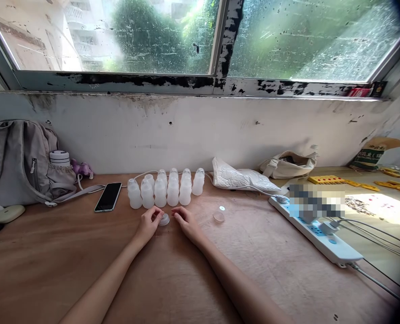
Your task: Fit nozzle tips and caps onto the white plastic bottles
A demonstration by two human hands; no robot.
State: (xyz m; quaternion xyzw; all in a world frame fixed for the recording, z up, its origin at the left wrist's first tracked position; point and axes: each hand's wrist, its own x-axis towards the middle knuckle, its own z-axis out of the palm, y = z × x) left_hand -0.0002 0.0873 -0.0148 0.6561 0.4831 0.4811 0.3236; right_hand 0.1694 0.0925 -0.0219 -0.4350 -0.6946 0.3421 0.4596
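Observation:
My left hand (150, 221) has its thumb and finger closed on a small translucent bottle cap (164, 220) on the wooden table. Just right of the cap lies my right hand (186, 221), fingers loosely extended and apart from it, with nothing visible in them. Beyond both hands, several frosted white plastic bottles (159, 192) stand upright in close rows. To the right of my right hand lie a clear round lid (219, 217) and a tiny white disc (222, 208).
On the left are a phone (108, 197) and a grey backpack (14, 157). A white padded pouch (242, 175), a beige bag (289, 163) and a power strip (316, 231) with cables lie to the right. The wall and window (166, 36) bound the back.

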